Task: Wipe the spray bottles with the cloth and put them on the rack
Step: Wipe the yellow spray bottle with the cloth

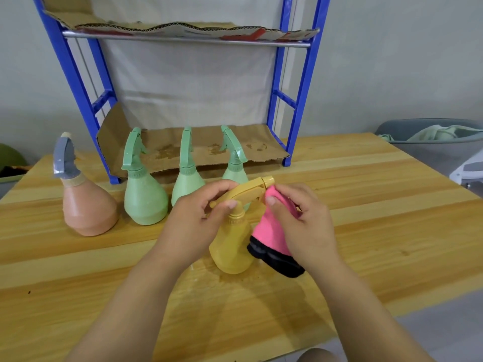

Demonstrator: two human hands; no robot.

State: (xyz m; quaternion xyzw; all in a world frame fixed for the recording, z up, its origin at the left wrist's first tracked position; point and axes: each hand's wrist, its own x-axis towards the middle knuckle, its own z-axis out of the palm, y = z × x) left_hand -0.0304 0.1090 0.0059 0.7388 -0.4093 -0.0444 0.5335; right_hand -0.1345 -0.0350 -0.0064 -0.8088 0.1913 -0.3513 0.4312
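Centrally, the left hand (198, 220) curls its fingers around the trigger head of a yellow plastic spray bottle (232, 246), with the thumb lying across the neck. The bottle's body sits just below those fingers, its base resting on the pale wooden table (366, 205). The right hand (300, 220) pinches a pink cloth with a black edge (271, 231), the thumb pressing it against the underside of the nozzle. The cloth drapes below those fingers, touching the bottle's right side. Beyond the left fingers stand three green plastic spray bottles (145, 197) and, further left, a peach bottle with a grey trigger (87, 207). Behind them rises the blue-framed rack (300, 87).
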